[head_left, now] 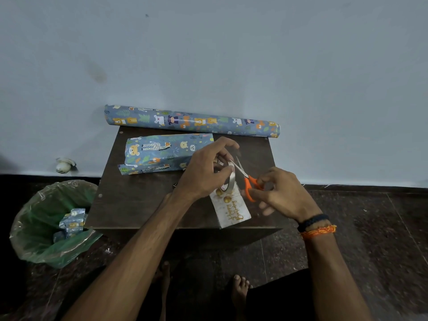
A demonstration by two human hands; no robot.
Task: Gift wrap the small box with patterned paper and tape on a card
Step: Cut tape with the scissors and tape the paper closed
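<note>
The small box wrapped in blue animal-patterned paper [162,152] lies at the back left of the dark wooden table [129,200]. My left hand [206,170] holds a roll of clear tape [230,179] upright above the table, thumb on its rim. My right hand [281,193] grips orange-handled scissors [249,181], whose open blades point up toward the tape roll. A white card with gold lettering [231,210] lies flat on the table below the tape, near the front edge.
A roll of the same patterned paper [192,121] lies along the table's back edge against the wall. A bin lined with a green bag [46,228], holding paper scraps, stands on the floor to the left. My bare feet [239,290] are below the table.
</note>
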